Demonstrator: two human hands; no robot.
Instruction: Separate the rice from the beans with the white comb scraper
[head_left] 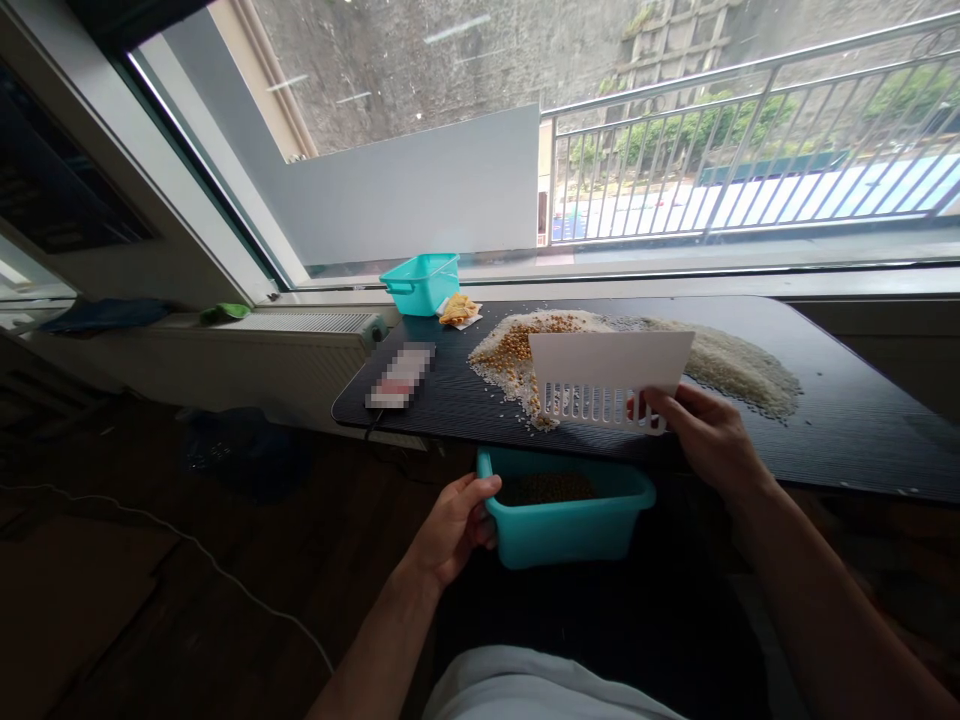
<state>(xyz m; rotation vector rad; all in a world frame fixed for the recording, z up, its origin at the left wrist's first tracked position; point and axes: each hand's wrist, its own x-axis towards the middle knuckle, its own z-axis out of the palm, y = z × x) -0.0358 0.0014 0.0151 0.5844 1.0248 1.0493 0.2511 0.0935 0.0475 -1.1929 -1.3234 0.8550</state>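
Observation:
My left hand (454, 525) grips the left rim of a teal plastic tub (570, 530) held just under the near edge of the black table (862, 420); dark grains lie inside the tub. My right hand (705, 435) holds a white slotted plastic scraper (607, 380) upright on the table, its slotted edge down against a pile of white rice mixed with yellow-brown grains (517, 350). A wider spread of plain white rice (739, 365) lies to the right of the scraper.
A second teal tub (421, 283) stands at the table's back left, next to a yellow packet (459, 309). A blurred flat object (401, 375) lies left of the grains. A radiator (300, 325) runs along the window at left; a cable (225, 580) crosses the dark floor.

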